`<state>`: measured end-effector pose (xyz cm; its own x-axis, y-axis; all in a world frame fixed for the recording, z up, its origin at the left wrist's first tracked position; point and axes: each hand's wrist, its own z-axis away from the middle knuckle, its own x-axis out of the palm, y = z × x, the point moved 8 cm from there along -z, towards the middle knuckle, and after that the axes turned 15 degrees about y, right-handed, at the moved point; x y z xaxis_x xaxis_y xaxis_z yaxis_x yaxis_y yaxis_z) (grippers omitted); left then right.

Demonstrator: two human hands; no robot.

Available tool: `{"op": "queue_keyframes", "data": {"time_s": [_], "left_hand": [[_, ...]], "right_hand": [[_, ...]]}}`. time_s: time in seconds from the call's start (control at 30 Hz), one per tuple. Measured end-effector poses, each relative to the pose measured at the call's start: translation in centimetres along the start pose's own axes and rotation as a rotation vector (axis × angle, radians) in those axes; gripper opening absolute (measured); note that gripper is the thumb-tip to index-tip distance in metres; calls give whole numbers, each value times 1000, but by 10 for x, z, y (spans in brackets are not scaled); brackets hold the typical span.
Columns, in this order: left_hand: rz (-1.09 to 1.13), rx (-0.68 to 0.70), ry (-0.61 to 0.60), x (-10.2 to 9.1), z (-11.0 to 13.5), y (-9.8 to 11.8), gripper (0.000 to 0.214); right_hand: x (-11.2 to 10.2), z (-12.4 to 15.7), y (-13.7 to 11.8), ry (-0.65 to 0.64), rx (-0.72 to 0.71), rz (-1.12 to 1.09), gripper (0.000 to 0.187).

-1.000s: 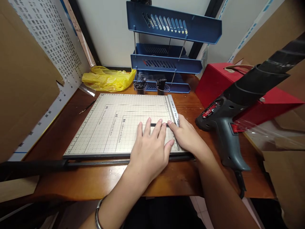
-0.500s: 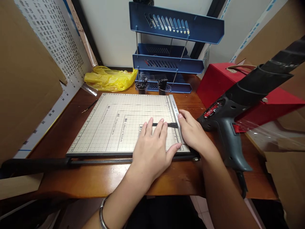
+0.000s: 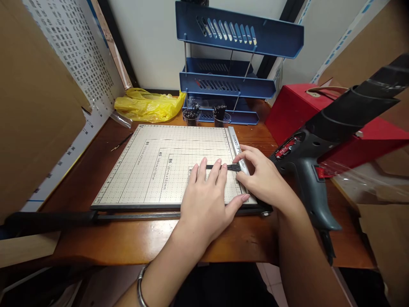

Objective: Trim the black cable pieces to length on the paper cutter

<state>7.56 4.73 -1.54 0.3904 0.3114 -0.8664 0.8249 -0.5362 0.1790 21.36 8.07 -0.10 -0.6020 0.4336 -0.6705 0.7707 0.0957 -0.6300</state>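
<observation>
A paper cutter (image 3: 150,170) with a cream gridded board lies on the wooden table, its black-handled arm (image 3: 64,218) down along the near edge. Several thin black wires (image 3: 235,167) lie side by side on the board, their right ends by the metal ruler strip (image 3: 234,140). My left hand (image 3: 206,200) rests flat over them, fingers spread, covering their left part. Reaching across the strip, my right hand (image 3: 263,177) has thumb and index finger curled to either side of the wires' right ends. The exact contact of its fingertips is hard to see.
Two clear cups (image 3: 191,117) of black wires stand behind the board, before a blue tiered rack (image 3: 226,85). A yellow plastic bag (image 3: 150,104) is at the back left. A heat gun (image 3: 309,170) and red box (image 3: 287,106) stand right. One loose wire (image 3: 122,142) lies left.
My right hand has shifted from the outer side of the ruler strip over it, bringing thumb and index finger around the wires' ends. The left hand stays flat in place.
</observation>
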Motion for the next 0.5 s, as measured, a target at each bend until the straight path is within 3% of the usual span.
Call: {"op": "queue_keyframes", "data": {"time_s": [0.33, 0.5], "left_hand": [[11, 7, 40, -3, -2, 2, 75], [-6, 12, 45, -3, -1, 3, 75]], "right_hand": [[-1, -1, -1, 32, -9, 38, 19], [8, 2, 7, 48, 66, -28, 47]]}}
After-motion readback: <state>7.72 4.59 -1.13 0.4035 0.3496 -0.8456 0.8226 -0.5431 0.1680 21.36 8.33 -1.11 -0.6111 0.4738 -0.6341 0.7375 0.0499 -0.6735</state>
